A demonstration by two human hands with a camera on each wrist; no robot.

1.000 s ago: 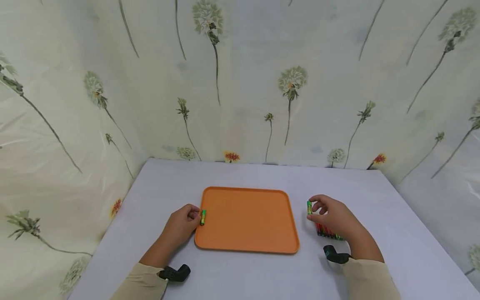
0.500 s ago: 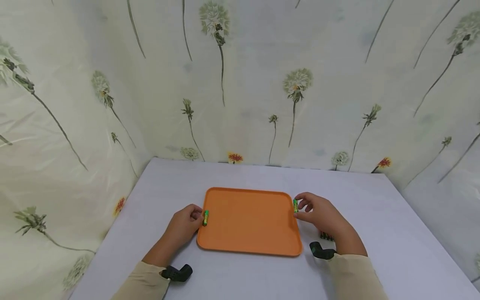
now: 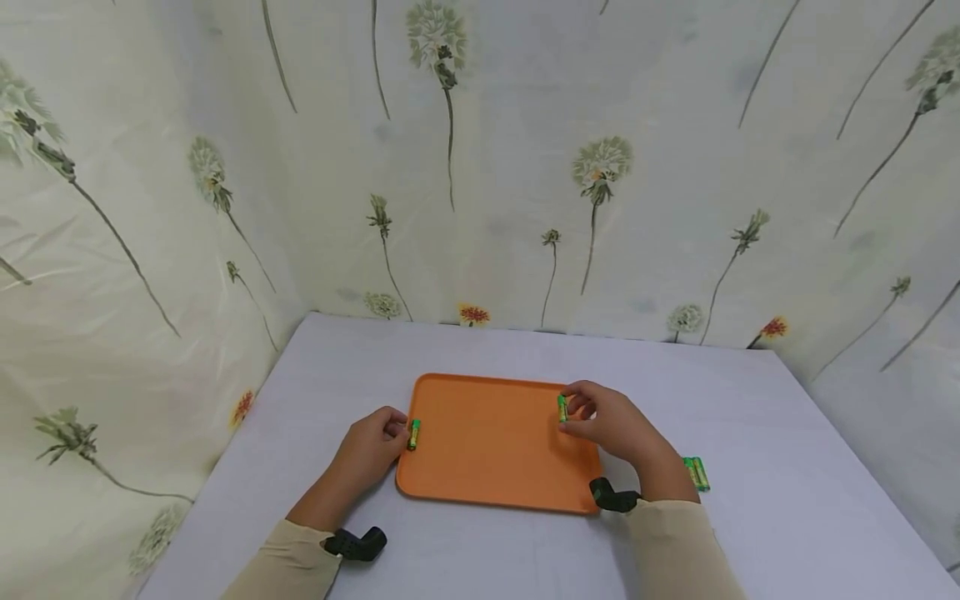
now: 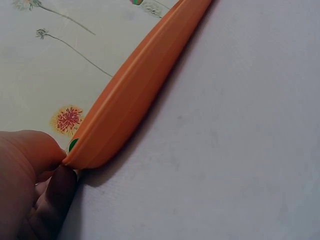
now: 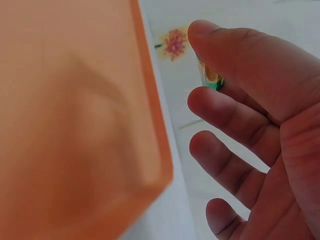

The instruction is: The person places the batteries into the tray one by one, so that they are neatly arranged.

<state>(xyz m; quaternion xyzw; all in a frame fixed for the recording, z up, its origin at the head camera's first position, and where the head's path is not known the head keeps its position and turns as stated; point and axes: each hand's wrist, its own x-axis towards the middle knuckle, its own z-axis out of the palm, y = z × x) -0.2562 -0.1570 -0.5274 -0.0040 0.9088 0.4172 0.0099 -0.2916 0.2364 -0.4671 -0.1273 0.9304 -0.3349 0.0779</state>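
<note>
An orange tray [image 3: 487, 450] lies on the table, and my left hand [image 3: 371, 444] pinches its left rim between thumb and fingers. Just inside that rim lies a green battery [image 3: 414, 434]; its green end [image 4: 73, 145] peeks over the edge in the left wrist view. My right hand [image 3: 615, 425] holds another green battery [image 3: 562, 408] by thumb and fingertips, over the right part of the tray. In the right wrist view that battery [image 5: 211, 77] is mostly hidden by the thumb and index finger, while the other fingers are spread apart.
On the table to the right of the tray are more green batteries [image 3: 696, 473], partly hidden behind my right forearm. A white cloth covers the table [image 3: 480, 550]. Flower-patterned sheeting [image 3: 495, 167] stands behind and to the sides. Each wrist wears a black camera.
My right hand has moved left, carrying the battery from beside the tray to over its right part. Batteries on the table have come out from behind that hand. My left hand keeps its hold.
</note>
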